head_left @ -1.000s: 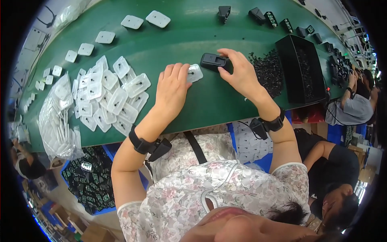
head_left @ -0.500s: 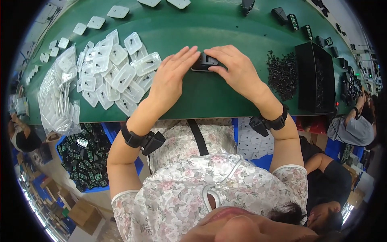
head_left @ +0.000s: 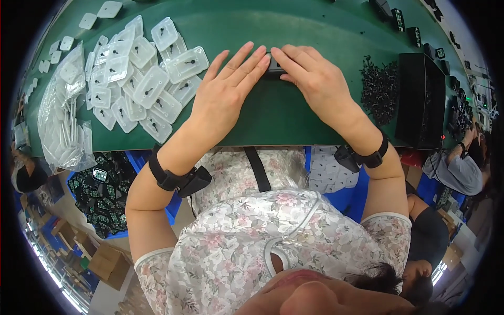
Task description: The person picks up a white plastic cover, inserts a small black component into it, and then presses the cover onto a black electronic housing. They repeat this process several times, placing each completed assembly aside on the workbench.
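Both hands have closed in over the small black device (head_left: pixel 274 67) on the green counter (head_left: pixel 294 121). A second ago our right hand (head_left: pixel 315 84) held that device up near the middle of the counter while our left hand (head_left: pixel 226 94) lay just beside it with a white piece at its fingertips; half a second ago the two hands met over it. Now both lie flat, palms down, fingers stretched out and pressed together at the tips, with only a dark sliver of the device showing between them. The left fingers are extended rather than curled, resting on the device's near end, and the right fingers cover it from the 3 o'clock side; neither hand wraps around it, so we read this as pressing down, not lifting. The white piece no longer shows; whether it sits under our fingers we cannot tell. At 9 o'clock from the hands lies the heap of clear plastic trays (head_left: pixel 142 79), each with a small dark part, and beyond it a clear bag (head_left: pixel 65 121). At 3 o'clock sits a pile of small black parts (head_left: pixel 379 89) beside a black bin (head_left: pixel 420 100).
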`<state>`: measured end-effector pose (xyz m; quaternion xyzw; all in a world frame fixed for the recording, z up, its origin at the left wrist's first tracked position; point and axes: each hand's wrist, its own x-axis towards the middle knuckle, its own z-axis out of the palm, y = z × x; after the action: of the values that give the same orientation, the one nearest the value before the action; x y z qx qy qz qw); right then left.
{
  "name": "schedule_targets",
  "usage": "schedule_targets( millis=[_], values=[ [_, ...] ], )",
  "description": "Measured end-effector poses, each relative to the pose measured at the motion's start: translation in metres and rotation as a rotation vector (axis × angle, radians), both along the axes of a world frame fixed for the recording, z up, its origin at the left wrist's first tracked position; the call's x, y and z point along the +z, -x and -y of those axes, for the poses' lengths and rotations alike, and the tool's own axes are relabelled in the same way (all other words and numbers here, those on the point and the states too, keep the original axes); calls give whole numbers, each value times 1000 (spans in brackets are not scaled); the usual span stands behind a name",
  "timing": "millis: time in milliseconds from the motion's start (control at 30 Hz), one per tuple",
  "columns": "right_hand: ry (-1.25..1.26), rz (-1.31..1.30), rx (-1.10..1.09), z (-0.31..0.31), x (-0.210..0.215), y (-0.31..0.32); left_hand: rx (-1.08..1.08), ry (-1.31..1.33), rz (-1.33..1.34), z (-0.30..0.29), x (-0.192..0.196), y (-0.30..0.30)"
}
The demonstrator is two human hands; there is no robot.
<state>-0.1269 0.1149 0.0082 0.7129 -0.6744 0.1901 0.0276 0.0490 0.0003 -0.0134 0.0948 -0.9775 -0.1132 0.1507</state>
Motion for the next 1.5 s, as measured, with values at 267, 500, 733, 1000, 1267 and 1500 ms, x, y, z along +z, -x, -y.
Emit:
schedule_targets(
  millis=[267, 500, 733, 1000, 1267, 1500],
  values=[
    [-132, 458, -117, 10, 5, 23, 117, 52, -108, -15, -7, 20],
    [-42, 1297, -226, 19, 13, 11, 314, -713, -324, 10, 11, 34],
    [114, 1178, -132, 63, 17, 19, 354, -804, -511, 6, 4, 43],
    [-26, 613, -202, 153, -13, 140, 550, -249, -750, 48, 33, -85],
    [-200, 619, -153, 172, -41, 202, 1029, 289, -430, 120, 20, -248],
    [-214, 597, -276, 167, -38, 201, 1297, 490, -34, 172, 16, -307]
  ],
)
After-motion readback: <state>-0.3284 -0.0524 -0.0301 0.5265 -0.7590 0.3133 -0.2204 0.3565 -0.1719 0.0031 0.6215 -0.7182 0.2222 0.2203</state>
